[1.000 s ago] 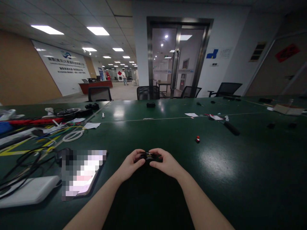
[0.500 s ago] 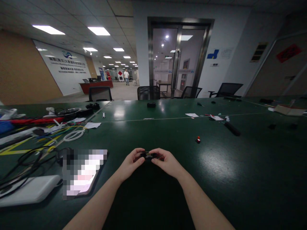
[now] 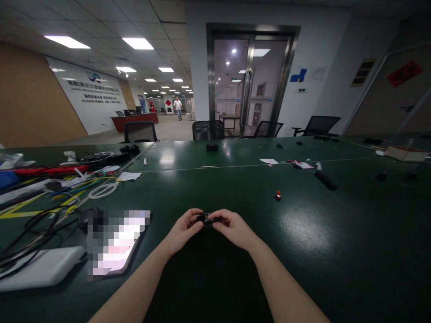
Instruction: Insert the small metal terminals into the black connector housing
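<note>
Between my two hands is a small black object [image 3: 208, 220] with a bit of yellowish detail in its middle; its kind is too small to make out. My left hand [image 3: 186, 225] pinches its left end between thumb and fingers. On the right end, my right hand [image 3: 232, 225] grips it the same way, the forefinger reaching over the top. The fingers hide both ends of the object. Both hands are held at the green table [image 3: 208, 193], close in front of me.
Left of my arm lies a phone [image 3: 126, 244], its screen blurred, beside a white box-like device [image 3: 43, 267] and tangled cables [image 3: 40, 224]. A small red-and-white item [image 3: 278, 196] stands right of my hands. Farther off are a black-handled tool [image 3: 326, 180] and a black block [image 3: 212, 147].
My right forefinger has shifted slightly left over the black object, which looks a little turned. My left hand stays nearly still. In the background a person has taken a step.
</note>
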### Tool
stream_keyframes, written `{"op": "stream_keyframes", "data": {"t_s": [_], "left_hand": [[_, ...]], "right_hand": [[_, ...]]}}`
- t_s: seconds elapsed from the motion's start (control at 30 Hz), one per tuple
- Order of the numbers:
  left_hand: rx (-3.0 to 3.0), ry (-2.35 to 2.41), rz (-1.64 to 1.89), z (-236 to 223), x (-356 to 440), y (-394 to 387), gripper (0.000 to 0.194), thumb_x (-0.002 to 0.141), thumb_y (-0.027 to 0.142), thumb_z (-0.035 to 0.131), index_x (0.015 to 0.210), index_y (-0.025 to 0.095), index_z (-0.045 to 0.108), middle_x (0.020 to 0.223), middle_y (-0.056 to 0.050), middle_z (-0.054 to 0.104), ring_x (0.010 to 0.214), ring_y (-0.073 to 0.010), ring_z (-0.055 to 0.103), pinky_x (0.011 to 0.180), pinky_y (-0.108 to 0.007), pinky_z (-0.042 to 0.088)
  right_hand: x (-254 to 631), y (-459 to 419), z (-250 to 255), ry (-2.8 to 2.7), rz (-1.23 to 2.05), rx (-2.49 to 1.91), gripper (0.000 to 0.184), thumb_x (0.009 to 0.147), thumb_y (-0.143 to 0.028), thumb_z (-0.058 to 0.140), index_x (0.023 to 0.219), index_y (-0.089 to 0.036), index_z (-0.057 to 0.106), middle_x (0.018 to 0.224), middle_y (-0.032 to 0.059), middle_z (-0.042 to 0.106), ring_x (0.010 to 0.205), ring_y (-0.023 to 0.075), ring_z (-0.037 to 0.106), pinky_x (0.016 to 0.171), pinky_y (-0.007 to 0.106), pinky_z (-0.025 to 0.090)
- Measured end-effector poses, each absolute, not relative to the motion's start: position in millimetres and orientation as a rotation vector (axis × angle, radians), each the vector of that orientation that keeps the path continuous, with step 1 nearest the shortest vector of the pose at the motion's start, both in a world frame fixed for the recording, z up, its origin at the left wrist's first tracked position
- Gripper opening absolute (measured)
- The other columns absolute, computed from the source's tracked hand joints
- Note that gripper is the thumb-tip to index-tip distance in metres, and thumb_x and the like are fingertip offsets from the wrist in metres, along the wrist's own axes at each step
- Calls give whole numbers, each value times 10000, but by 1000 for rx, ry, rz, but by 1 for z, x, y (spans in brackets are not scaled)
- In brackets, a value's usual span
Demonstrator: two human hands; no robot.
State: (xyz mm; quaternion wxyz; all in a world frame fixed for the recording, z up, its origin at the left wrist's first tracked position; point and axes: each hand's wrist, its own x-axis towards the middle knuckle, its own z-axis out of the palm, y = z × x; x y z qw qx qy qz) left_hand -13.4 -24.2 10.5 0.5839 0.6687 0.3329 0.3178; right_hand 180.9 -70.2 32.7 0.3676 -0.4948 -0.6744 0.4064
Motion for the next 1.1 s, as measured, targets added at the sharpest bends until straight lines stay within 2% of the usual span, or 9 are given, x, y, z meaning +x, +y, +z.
{"op": "stream_keyframes", "data": {"t_s": [0.37,0.63,0.8,1.0,1.1], "left_hand": [[1560,771,820,7,-12,-23,348,750,339,618,1040,201,485,1036,-58,586,1013,-239,538,887,-372,409],[1578,763,765,5,-11,-21,426,767,292,604,1146,197,436,1118,-74,566,1059,-233,524,924,-377,400],[1649,807,743,6,-11,-23,332,780,291,585,1078,193,475,1045,-45,588,1005,-211,545,883,-344,424],[1670,794,755,9,-11,-24,302,785,294,578,1056,196,488,1024,-41,591,976,-212,552,862,-338,423],[1659,796,745,12,-10,-25,301,778,292,585,1046,194,490,1019,-43,590,968,-211,555,856,-341,427]], "right_hand": [[180,-66,26,-1717,1018,-1205,217,776,-201,524,972,-262,596,1004,2,571,858,148,546,755,325,445],[180,-67,28,-1712,997,-1212,218,780,-188,515,969,-258,596,1016,0,568,881,148,544,771,322,451],[180,-69,31,-1709,1012,-1222,215,784,-181,507,966,-255,595,1026,-2,561,889,144,543,779,311,455],[180,-70,33,-1697,1042,-1219,301,785,-176,508,1067,-277,544,1044,-2,549,886,144,537,782,315,457],[179,-71,35,-1706,1055,-1243,280,796,-177,493,1049,-272,565,1070,2,540,908,145,530,793,313,454]]}}
